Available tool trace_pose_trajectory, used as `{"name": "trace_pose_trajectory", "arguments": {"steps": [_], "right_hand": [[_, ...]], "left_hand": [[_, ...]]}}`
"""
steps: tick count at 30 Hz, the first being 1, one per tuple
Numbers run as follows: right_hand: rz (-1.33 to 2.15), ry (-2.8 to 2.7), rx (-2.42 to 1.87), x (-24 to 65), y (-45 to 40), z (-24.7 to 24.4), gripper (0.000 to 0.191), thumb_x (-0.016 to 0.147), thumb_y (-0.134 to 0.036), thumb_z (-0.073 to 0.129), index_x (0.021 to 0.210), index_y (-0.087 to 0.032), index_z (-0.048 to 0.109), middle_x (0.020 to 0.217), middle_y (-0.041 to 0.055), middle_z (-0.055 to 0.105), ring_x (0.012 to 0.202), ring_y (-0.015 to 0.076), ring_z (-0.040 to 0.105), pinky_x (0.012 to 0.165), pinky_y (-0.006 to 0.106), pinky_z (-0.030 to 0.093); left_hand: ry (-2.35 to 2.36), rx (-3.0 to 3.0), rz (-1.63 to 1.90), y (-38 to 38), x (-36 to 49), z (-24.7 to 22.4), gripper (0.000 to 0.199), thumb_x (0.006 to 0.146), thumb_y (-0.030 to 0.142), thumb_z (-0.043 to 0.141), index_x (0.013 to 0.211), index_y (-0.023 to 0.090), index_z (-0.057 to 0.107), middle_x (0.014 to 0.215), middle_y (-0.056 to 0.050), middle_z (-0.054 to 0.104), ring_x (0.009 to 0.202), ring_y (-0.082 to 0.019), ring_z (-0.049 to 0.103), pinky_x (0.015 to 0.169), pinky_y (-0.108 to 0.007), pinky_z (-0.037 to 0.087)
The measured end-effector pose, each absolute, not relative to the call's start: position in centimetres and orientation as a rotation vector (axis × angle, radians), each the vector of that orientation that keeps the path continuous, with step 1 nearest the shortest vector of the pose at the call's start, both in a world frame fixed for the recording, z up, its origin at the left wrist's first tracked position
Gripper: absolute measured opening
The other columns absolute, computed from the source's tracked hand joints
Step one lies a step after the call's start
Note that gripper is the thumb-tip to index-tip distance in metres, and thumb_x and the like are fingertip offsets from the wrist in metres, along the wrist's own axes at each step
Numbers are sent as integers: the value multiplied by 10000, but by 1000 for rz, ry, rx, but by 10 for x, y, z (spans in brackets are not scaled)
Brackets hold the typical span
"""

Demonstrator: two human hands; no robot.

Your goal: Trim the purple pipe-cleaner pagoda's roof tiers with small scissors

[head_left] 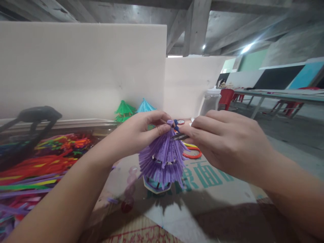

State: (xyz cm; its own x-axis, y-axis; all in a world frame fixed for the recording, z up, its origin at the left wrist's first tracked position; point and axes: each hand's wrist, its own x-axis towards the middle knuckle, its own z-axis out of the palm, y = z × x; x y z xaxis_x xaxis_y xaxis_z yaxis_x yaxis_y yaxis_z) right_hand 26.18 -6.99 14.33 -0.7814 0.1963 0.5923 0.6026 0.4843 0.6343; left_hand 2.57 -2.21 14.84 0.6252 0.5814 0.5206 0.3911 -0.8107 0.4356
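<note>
Purple strips form the tiered model (163, 162) upright on the desk (118, 233), below your hands. Your left fingers (165, 127) pinch its tip; your right fingers (186, 132) grip a dark metal tool (179, 136) against its upper side, near red-and-yellow handles (193, 152).

Purple paper model (164, 152): roughly upright, two fringed tiers flaring above a pale-rimmed, many-sided base. Dark metal tool (179, 136): partly hidden, tip at upper tier.

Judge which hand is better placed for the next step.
Probably the right hand: it holds a dark metal tool beside the purple, fuzzy, tiered model, whose tip the left hand pinches.
</note>
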Motion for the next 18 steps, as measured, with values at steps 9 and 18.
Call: {"name": "trace_pose_trajectory", "arguments": {"steps": [9, 18], "right_hand": [[-1273, -2293, -670, 262, -69, 142, 243, 947, -159, 525, 1109, -134, 705, 812, 33, 660, 735, 222, 562, 636, 363, 412], [-1279, -2294, -638, 262, -69, 142, 247, 965, -137, 497, 1092, -137, 709, 818, 35, 678, 743, 218, 578, 646, 357, 418]], "left_hand": [[783, 2578, 974, -25, 27, 149, 140, 973, 279, 552, 984, 205, 671, 931, 17, 698, 877, -144, 637, 786, -250, 457], [788, 2579, 969, -26, 29, 150, 133, 970, 266, 550, 979, 205, 668, 923, 22, 693, 862, -137, 631, 775, -243, 455]]}}
